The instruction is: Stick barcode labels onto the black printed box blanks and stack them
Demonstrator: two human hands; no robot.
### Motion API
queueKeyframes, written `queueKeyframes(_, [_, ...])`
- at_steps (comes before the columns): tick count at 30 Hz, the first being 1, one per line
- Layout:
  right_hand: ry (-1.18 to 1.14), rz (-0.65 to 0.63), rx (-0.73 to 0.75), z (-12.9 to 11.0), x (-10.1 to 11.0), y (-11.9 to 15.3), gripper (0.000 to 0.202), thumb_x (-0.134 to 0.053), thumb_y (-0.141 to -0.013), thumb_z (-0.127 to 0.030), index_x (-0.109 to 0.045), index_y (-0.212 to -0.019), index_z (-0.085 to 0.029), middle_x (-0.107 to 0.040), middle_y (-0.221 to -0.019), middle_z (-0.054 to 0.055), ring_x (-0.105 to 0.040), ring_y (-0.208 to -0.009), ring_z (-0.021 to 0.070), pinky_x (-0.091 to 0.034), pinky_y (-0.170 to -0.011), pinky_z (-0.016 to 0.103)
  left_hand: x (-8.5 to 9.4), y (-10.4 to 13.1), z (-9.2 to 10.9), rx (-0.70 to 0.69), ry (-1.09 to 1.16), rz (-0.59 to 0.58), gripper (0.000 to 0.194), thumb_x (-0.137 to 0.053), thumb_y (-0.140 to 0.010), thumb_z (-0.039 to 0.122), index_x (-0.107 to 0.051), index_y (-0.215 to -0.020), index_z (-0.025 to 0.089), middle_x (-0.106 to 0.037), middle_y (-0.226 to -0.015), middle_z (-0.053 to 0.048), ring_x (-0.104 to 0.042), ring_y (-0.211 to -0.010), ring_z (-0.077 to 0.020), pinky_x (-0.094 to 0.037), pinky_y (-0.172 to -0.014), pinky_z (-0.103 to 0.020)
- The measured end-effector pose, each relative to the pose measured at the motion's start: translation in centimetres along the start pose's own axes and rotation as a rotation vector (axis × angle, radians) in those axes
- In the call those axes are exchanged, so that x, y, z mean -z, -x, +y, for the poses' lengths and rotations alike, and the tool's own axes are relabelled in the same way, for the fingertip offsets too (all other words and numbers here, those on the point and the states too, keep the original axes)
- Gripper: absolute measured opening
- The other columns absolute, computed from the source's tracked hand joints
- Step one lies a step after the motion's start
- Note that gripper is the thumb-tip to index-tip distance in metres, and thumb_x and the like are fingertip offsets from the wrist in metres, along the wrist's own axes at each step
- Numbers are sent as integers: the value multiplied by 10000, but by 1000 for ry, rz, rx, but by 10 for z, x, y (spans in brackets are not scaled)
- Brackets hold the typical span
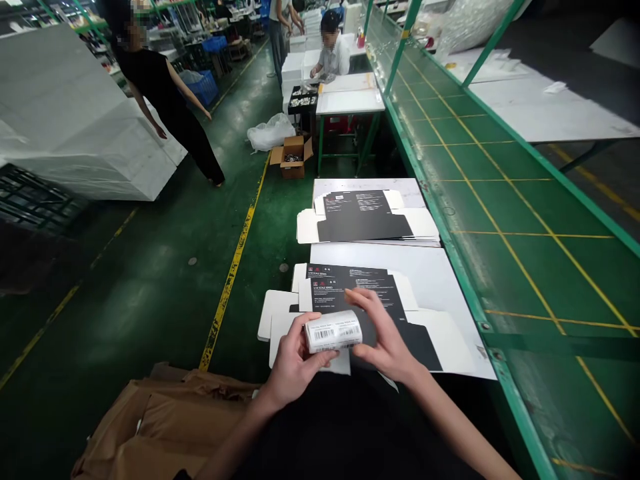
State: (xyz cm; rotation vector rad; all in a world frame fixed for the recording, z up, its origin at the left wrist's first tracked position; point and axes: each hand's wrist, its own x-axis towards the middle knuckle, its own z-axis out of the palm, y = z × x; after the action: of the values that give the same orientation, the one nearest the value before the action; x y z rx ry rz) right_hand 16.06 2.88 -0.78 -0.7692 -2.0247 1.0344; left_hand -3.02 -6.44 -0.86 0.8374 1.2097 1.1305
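A roll of white barcode labels [334,331] sits in my left hand [295,363], with thumb and fingers curled around its left end. My right hand [383,337] is beside the roll's right end, its thumb and fingers spread apart. Whether the right thumb touches the roll I cannot tell. Beneath both hands lie flat black-and-white printed box blanks [420,343], overlapping on a white table [425,263]. Farther back on the table rests another stack of flat box blanks [365,227].
A green conveyor belt [480,200] runs along the right. Brown cardboard [185,420] is at lower left. An open carton [293,159] stands on the floor ahead. One person [165,93] walks at left; another person [334,57] sits at a far table.
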Motion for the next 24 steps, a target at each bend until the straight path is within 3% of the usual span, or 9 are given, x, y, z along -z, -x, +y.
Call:
queueKeyframes(2, [142, -18, 76, -16, 13, -8, 507, -655, -929, -503, -556, -1365, -264, -525, -1322, 136, -528, -1237, 323, -511, -1017, 505, 3, 1, -3, -102, -133, 18, 561, -775, -851, 303, -488, -1329, 240, -749, -1076, -50, -746, -898, -185, -623, -757, -265])
queueKeyframes(5, [224, -148, 172, -29, 22, -16, 356, -673, -946, -317, -609, -1293, -267, -604, -1245, 116, -559, -1185, 289, -538, -973, 467, 9, 0, -7, -218, -313, 26, 541, -754, -868, 295, -505, -1348, 257, -774, -1057, -39, -752, -895, -183, -613, -776, -266])
queueKeyframes(8, [193, -207, 211, -28, 21, -18, 343, -663, -956, -289, -617, -1295, -273, -632, -1220, 108, -587, -1130, 269, -562, -927, 444, 12, 1, -7, -218, -407, 36, 517, -739, -881, 320, -520, -1347, 272, -788, -1040, -33, -759, -895, -191, -612, -782, -276])
queueKeyframes(16, [176, -117, 216, -25, 10, -14, 321, -647, -960, -261, -654, -1280, -285, -668, -1160, 95, -623, -1073, 269, -585, -877, 443, 12, 4, -5, -207, -476, 74, 498, -731, -879, 361, -554, -1337, 276, -785, -1092, -57, -767, -915, -227, -612, -795, -306])
queueKeyframes(24, [103, -139, 182, -23, 10, -11, 236, -647, -959, -216, -695, -1185, -261, -675, -1136, 90, -612, -1067, 257, -570, -884, 437, 16, 3, -10, -232, -544, 54, 486, -706, -900, 368, -551, -1351, 277, -776, -1122, -62, -763, -924, -225, -607, -812, -315])
